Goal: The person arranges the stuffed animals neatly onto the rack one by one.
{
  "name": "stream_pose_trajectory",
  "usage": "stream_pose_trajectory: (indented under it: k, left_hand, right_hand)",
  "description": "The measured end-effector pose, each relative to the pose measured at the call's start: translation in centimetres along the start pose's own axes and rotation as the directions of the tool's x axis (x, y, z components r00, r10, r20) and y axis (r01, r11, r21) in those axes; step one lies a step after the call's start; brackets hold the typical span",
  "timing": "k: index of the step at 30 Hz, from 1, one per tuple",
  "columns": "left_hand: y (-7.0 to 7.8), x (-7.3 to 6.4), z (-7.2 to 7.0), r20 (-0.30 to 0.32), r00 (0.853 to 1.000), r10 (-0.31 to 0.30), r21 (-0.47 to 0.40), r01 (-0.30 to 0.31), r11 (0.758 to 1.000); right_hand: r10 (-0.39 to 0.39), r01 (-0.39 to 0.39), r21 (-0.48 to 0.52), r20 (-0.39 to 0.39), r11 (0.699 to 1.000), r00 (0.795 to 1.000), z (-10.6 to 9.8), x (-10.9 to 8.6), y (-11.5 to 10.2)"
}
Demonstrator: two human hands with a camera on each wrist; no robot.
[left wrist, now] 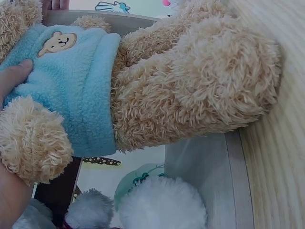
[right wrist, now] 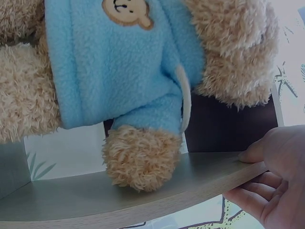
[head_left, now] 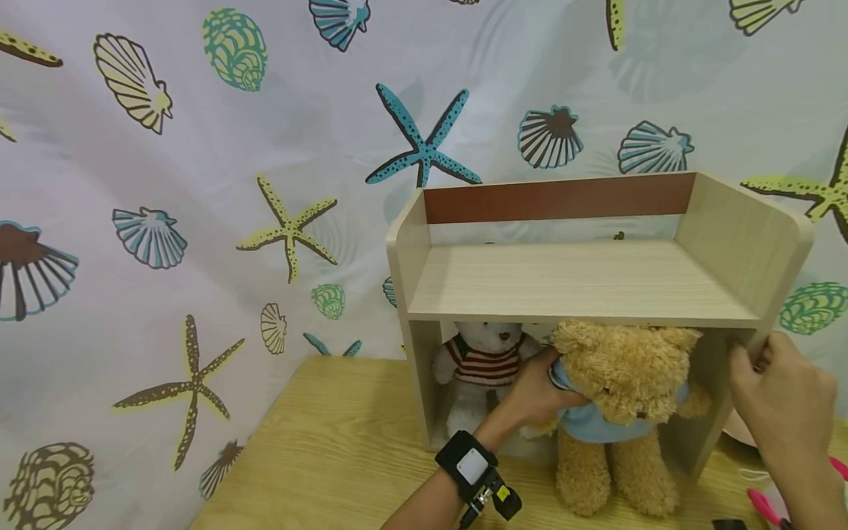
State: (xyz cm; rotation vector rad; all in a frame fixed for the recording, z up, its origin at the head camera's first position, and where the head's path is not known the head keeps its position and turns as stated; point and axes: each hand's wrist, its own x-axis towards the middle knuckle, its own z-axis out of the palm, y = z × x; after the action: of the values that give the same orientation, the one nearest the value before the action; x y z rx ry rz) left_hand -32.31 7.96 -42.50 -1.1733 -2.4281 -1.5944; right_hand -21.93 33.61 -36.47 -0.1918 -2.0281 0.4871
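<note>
While fingers (right wrist: pixel 252 202) grip shelf edge (right wrist: pixel 205 192), bear (head_left: pixel 623 375) protrudes

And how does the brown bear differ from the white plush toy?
The brown bear wears a light-blue top; the white plush toy wears a striped one. The left hand holds the brown bear near the front of the shelf, while the white plush toy is further back. Both wear tops.

In the shelf (head_left: pixel 583 280), a plush toy (head_left: pixel 486 366) is left of the teddy bear (head_left: pixel 623 372).
</note>
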Motion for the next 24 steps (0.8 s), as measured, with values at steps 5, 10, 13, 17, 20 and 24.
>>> stream_pose_trajectory:
  k: [5, 10, 13, 17, 20, 24]
  left_hand:
    - [-0.1, 0.6, 0.2, -0.012, 0.999, -0.049, 0.037, 0.049, 0.998]
    - [-0.3, 1.1, 0.2, -0.021, 0.998, -0.06, 0.057, 0.061, 0.997]
    - [-0.5, 1.4, 0.2, -0.027, 0.999, -0.041, 0.064, 0.043, 0.997]
    - [-0.8, 1.6, 0.2, -0.035, 0.998, -0.056, 0.027, 0.057, 0.998]
    - [-0.9, 1.7, 0.2, -0.037, 0.995, -0.092, 0.002, 0.092, 0.996]
    - [-0.8, 2.0, 0.2, -0.039, 0.992, -0.118, 0.007, 0.119, 0.993]
  right_hand:
    - [-0.018, 0.018, 0.002, -0.001, 1.0, 1.0, -0.1, 0.1, 0.0]
    - [-0.026, 0.026, 0.004, -0.003, 1.0, 1.0, -0.1, 0.2, 0.0]
    - [-0.026, 0.026, -0.005, -0.001, 1.0, 1.0, -0.1, 0.2, 0.0]
    - [-0.011, 0.012, -0.017, 0.015, 1.0, 1.0, -0.1, 0.3, -0.1]
    - [-0.001, 0.002, -0.016, 0.018, 1.0, 1.0, -0.1, 0.2, -0.2]
    - [-0.011, 0.011, -0.011, -0.001, 1.0, 1.0, -0.1, 0.1, -0.1]
